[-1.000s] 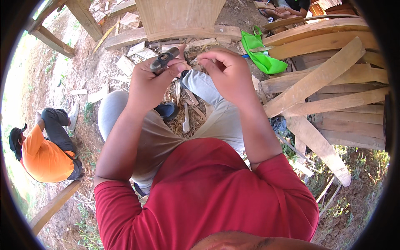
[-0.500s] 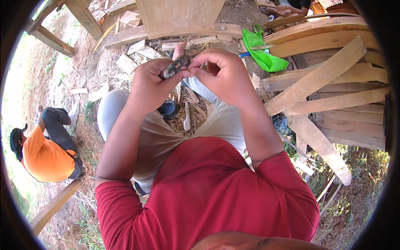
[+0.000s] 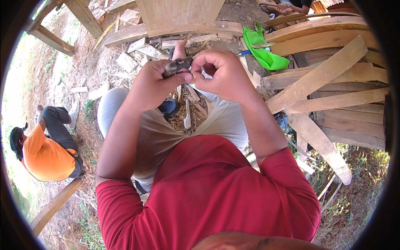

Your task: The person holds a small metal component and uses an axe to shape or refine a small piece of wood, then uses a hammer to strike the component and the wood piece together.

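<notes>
A worn metal hammer head [image 3: 178, 64] with an eye hole in it lies in my left hand [image 3: 154, 81], fingers and thumb closed around it. The hammer's handle, if there is one, is hidden. My right hand [image 3: 221, 75] is closed in a pinch against the right end of the hammer head, beside my left thumb. What its fingertips hold, if anything, is too small to make out. Both hands are raised in front of me, above my knees. Below them are wood chips [image 3: 187, 114] and a dark rounded object [image 3: 168, 108].
Curved planks [image 3: 321, 43] are stacked at the right, with loose boards [image 3: 318, 141] leaning across them. A green bag [image 3: 266, 50] lies by the stack. A wide board [image 3: 179, 14] stands ahead. One person in orange [image 3: 50, 154] sits at left; another person [image 3: 287, 7] sits at far right.
The hammer head has turned to lie more level in my left hand. My right hand has shifted slightly, its fingers now curled more tightly.
</notes>
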A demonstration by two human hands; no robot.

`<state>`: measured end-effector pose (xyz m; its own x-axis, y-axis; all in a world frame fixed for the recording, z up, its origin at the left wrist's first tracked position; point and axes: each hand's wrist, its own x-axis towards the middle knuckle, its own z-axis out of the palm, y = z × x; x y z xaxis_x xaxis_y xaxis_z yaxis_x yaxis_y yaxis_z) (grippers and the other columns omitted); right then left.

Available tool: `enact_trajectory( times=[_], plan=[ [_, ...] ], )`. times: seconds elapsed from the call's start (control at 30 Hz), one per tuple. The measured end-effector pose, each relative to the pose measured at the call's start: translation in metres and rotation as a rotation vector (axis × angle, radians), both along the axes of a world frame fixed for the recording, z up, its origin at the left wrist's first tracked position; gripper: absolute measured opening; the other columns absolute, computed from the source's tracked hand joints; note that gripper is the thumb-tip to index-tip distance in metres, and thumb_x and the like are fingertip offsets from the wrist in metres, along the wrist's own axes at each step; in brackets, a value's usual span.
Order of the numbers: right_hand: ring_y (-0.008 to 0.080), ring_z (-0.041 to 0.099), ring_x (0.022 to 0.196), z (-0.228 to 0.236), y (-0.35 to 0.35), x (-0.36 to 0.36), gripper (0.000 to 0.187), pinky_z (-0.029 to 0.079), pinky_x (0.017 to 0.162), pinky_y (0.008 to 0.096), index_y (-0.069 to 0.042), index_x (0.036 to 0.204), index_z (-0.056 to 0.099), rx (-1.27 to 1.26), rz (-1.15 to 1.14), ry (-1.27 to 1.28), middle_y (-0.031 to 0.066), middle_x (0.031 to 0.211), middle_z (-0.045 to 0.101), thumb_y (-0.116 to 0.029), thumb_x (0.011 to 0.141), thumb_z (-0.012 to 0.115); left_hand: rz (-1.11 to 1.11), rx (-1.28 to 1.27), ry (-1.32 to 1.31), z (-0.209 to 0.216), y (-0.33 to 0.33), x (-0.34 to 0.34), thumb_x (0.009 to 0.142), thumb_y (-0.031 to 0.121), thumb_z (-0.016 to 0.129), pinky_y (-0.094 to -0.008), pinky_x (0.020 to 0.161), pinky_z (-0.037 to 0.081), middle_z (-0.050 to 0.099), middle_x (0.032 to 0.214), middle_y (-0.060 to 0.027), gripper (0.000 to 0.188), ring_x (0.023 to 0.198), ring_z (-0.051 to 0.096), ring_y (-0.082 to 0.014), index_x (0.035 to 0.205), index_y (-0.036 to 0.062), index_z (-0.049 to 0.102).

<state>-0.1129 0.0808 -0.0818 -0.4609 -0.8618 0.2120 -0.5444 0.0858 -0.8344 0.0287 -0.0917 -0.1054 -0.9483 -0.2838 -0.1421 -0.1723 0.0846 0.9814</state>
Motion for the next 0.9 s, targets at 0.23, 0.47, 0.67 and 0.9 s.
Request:
enact_trajectory(
  times=[0.23,0.47,0.67,0.9],
  plan=[
    [0.0081,0.051,0.060,0.002,0.004,-0.019,0.012,0.041,0.053,0.0251,-0.007,0.091,0.072,-0.206,0.011,0.312,0.0006,0.085,0.071,-0.004,0.081,0.079,-0.154,0.141,0.015,0.005,-0.005,0.003,0.094,0.018,0.082,-0.0223,0.058,0.041,0.070,0.082,0.0035,0.015,0.064,0.053,-0.0027,0.099,0.0044,0.079],
    [0.0070,0.065,0.079,-0.008,0.018,-0.017,0.012,0.051,0.066,0.0240,-0.003,0.108,0.074,-0.031,-0.258,0.126,0.0055,0.098,0.076,-0.010,0.099,0.071,0.021,0.160,0.203,0.003,-0.001,-0.003,0.097,0.010,0.078,-0.0241,0.074,0.049,0.076,0.090,0.0009,0.010,0.080,0.060,-0.0050,0.103,0.0016,0.079],
    [0.0083,0.065,0.080,-0.027,0.016,0.024,0.022,0.052,0.069,0.0244,0.000,0.120,0.070,-0.276,-0.077,-0.692,0.0081,0.102,0.077,-0.010,0.100,0.073,0.089,0.221,0.058,0.013,0.002,-0.006,0.096,0.006,0.078,-0.0264,0.081,0.051,0.075,0.096,-0.0001,0.011,0.091,0.064,-0.0071,0.106,0.0008,0.079],
    [0.0058,0.063,0.072,-0.034,0.015,0.025,0.015,0.051,0.064,0.0223,-0.001,0.108,0.076,-0.232,-0.218,-0.439,0.0062,0.092,0.078,-0.009,0.096,0.078,0.069,0.135,0.282,0.000,0.004,-0.008,0.097,0.017,0.078,-0.0224,0.057,0.040,0.068,0.081,0.0035,0.017,0.066,0.053,-0.0040,0.106,0.0027,0.078]
  ],
)
